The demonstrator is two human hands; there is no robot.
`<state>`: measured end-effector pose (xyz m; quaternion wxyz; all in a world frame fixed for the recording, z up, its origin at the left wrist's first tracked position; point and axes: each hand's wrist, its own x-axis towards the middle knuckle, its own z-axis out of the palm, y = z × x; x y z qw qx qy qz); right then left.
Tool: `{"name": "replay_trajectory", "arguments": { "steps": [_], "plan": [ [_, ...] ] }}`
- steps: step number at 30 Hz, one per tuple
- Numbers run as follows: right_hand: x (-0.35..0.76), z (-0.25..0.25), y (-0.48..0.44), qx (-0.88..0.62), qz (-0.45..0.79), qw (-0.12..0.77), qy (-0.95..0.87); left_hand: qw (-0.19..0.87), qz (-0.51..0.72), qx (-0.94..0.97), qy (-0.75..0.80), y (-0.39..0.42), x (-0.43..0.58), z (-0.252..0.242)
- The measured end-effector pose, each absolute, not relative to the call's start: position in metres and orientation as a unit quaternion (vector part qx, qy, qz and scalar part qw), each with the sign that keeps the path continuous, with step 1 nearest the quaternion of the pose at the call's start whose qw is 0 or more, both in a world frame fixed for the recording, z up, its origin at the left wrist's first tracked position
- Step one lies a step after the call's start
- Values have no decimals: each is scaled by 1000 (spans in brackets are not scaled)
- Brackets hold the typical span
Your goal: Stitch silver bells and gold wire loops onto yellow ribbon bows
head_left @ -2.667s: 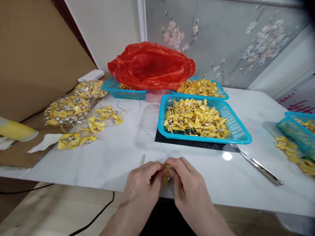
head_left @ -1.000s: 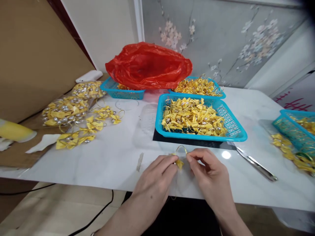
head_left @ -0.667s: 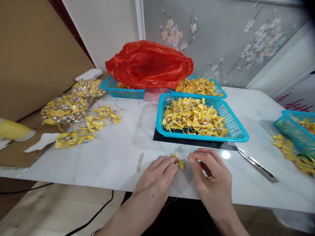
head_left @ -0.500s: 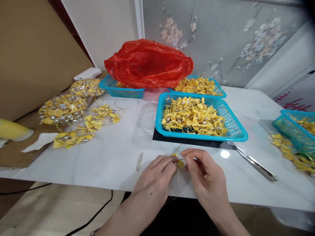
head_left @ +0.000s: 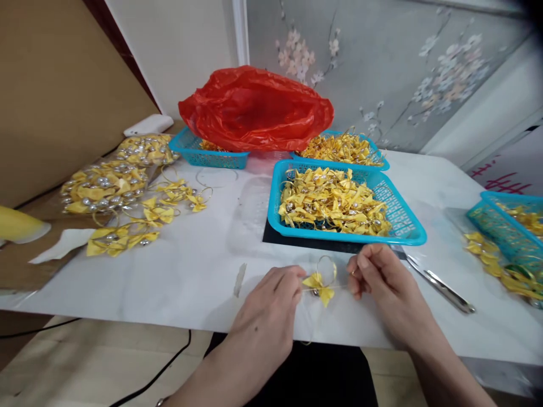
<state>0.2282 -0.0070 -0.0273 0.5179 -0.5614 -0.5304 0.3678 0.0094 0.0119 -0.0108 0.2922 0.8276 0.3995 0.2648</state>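
A small yellow ribbon bow (head_left: 319, 288) with a silvery bead and a thin golden loop (head_left: 334, 270) hangs just above the table between my hands. A thin pale cord (head_left: 339, 288) runs across the bow from one hand to the other. My left hand (head_left: 271, 308) is closed on the cord at the bow's left tip, its fingertips partly hidden. My right hand (head_left: 379, 282) pinches the cord's other end, apart from the bow on its right. Ahead of them stands a blue basket (head_left: 409, 232) heaped with yellow bows (head_left: 335, 203).
Tweezers or snips of silvery metal (head_left: 443, 289) lie right of my right hand. Behind are a red plastic bag (head_left: 258, 113) and more blue baskets (head_left: 212, 158). Loose bows (head_left: 121, 238) and filled clear bags (head_left: 104, 186) lie left. Another basket (head_left: 487, 220) stands far right.
My right hand has moved right, away from the bow, drawing the cord out straight. The bow, mostly covered by fingers before, now shows between the hands. The left hand stays nearly in place.
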Motion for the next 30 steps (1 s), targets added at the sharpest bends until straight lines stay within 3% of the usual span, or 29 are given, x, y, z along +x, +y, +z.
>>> {"name": "replay_trajectory", "arguments": {
  "steps": [2, 5, 8, 10, 13, 17, 23, 25, 27, 30],
  "plan": [
    [227, -28, -9, -565, 360, 516, -535, 361, 300, 773, 427, 10, 11, -7],
    [227, -31, -12, -571, 339, 521, -537, 548, 310, 634, 448, 8, 12, -1],
    [236, -35, -15, -582, 313, 524, -537, 758, 321, 400, 402, 9, 9, 7],
    [247, -37, -18, -589, 296, 524, -539, 818, 346, 256, 381, 12, 4, 13],
    [261, -39, -23, -599, 278, 511, -550, 813, 379, 164, 411, 14, -7, 17],
    [262, -40, -28, -624, 236, 473, -576, 741, 372, 271, 488, 10, -18, 10],
    [242, -33, -29, -640, 195, 416, -616, 346, 271, 709, 552, 10, -28, 1],
    [240, -31, -29, -636, 194, 410, -624, 289, 262, 759, 521, 13, -31, 2],
    [241, -31, -28, -633, 195, 410, -627, 330, 301, 742, 500, 15, -32, 6],
    [240, -31, -27, -629, 201, 414, -627, 527, 424, 590, 441, 19, -26, 13]
  ]
}}
